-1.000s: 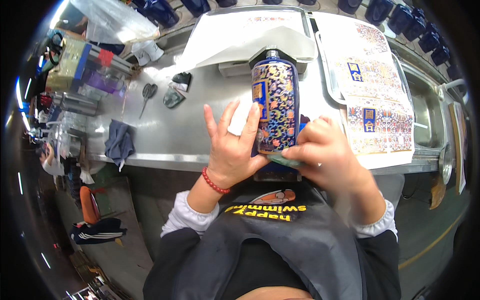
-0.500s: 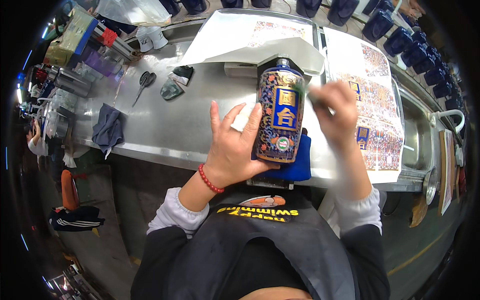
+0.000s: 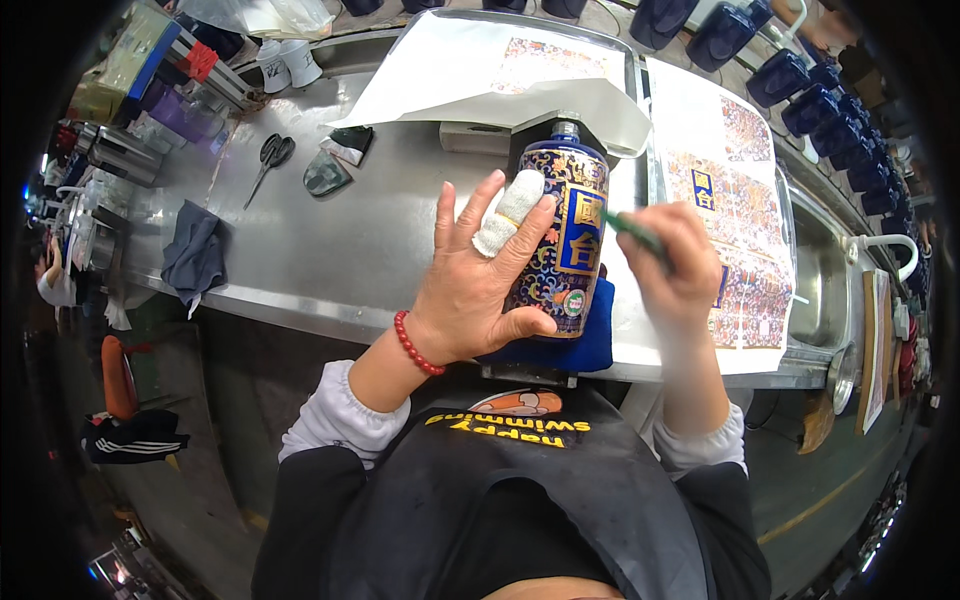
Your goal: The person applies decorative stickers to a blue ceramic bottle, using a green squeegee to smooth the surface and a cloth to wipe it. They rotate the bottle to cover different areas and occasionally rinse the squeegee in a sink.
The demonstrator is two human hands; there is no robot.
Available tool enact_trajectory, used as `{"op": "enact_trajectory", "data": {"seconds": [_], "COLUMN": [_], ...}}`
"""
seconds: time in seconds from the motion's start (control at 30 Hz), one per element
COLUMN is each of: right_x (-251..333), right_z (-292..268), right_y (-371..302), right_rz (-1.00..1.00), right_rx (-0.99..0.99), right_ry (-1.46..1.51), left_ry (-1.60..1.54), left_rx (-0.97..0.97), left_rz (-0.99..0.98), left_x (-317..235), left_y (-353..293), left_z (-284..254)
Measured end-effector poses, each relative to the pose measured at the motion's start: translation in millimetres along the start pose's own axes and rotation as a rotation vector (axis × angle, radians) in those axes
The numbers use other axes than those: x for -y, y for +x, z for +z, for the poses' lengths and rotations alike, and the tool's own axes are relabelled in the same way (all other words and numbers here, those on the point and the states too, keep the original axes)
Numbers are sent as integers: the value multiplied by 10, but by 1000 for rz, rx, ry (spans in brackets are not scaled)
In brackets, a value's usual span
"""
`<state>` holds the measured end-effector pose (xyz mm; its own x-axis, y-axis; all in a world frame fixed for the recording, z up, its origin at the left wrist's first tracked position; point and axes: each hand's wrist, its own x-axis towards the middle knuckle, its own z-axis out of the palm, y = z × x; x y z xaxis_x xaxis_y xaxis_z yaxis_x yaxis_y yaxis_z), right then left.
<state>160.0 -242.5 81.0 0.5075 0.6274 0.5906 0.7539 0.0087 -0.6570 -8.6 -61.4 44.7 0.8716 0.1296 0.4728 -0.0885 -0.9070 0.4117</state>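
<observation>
Nearest, the forearms reach forward from the lower edge in white cuffs [image 3: 345, 412], past a black apron [image 3: 430, 500]. The left hand [image 3: 465, 295], with a red bead bracelet [image 3: 412, 345] at its wrist, lies palm down with fingers spread against the bottle's left side; one finger wears a white wrap [image 3: 505, 220]. The right hand [image 3: 672, 265], slightly blurred, pinches a green tool [image 3: 642, 237] whose tip is at the bottle's right edge; whether it touches cannot be told.

The patterned bottle [image 3: 583, 235] is between the hands on a dark support, above a blue cloth [image 3: 597, 335] near the front edge of the metal tabletop [image 3: 375, 205]. It is dark blue with dense multicoloured floral decoration, gold edging, a blue-and-gold front panel and a small round emblem near the base. Its long axis runs away from the person, base near, bare neck pointing to the far side, panel facing up and turned slightly right.

Farther off are scissors [image 3: 268, 165], printed sheets [image 3: 690, 100] and plain dark blue bottles [image 3: 722, 38].
</observation>
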Motion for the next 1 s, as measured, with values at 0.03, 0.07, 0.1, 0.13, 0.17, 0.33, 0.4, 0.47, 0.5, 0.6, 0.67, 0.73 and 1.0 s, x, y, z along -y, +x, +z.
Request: {"op": "enact_trajectory", "data": {"seconds": [0.03,0.07,0.1,0.13,0.17,0.33,0.4,0.47,0.5,0.6,0.67,0.73,1.0], "right_x": [-53,-107,-119,-138,-152,-86,-36,-4,2,-11,-32,-42,16], "right_z": [15,38,38,63,68,200,239,250,246,221,222,240,275], "right_y": [-30,-42,-79,-88,-79,97,181,246,269,281,252,219,362], "right_rz": [-19,51,199,359,495,466,390,277,263,465,529,649,511], "right_rx": [-21,-31,-56,3,-11,-38,19,137,164,-67,-114,-115,-30], "right_ry": [-20,-59,104,252,425,234,110,138,191,518,474,616,421], "left_ry": [-30,-58,-84,-121,-167,-290,-296,-328,-339,-368,-365,-354,-388], "left_rx": [-21,-38,-41,-40,-59,-50,-36,-49,-55,-121,-87,-54,-150], "left_rz": [-16,-30,-30,-46,-56,-94,-103,-91,-88,-88,-108,-108,-135], "left_x": [-6,-12,-19,-23,-28,-31,-32,-26,-17,45,110,163,174], "left_y": [2,-2,-16,-24,-31,-72,-84,-85,-76,0,91,177,249], "left_z": [40,71,84,103,122,164,168,167,163,151,164,178,200]}}
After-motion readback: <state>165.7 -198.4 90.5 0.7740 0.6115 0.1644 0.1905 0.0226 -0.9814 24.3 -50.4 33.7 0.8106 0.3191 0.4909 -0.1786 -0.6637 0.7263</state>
